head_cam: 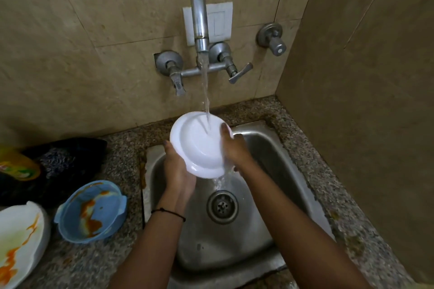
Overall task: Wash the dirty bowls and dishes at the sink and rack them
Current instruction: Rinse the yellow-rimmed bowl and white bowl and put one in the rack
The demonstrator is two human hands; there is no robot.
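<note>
"White round bowl (pixel 199 145), is it clean yet?"

"Not finished, I'd say. It is held tilted over the back of the stainless steel sink (pixel 270 148), right in the water stream (pixel 206 91) from the chrome wall tap (pixel 199 16). I see no stains on the face that shows, so this looks like the rinse."

"And the hands?"

"Both are on it. The left hand (pixel 176 171) cups the bowl's lower left side, fingers curled round it. The right hand (pixel 237 150) grips the right rim, thumb hooked over the edge, the other fingers hidden behind."

"What's left?"

"Plenty. A blue round bowl (pixel 91 211) smeared with orange sauce stands on the speckled stone surface (pixel 98 265), just beside the sink's left edge. A white plate (pixel 21 241) with orange and green streaks lies at the surface's left edge, near the front. Behind them, a yellow-green bottle (pixel 18 164) lies on a dark cloth (pixel 65 155)."

"Anything racked?"

"No rack is in view, so I cannot tell. My guess: early in the job, with two dirty pieces waiting."
</note>
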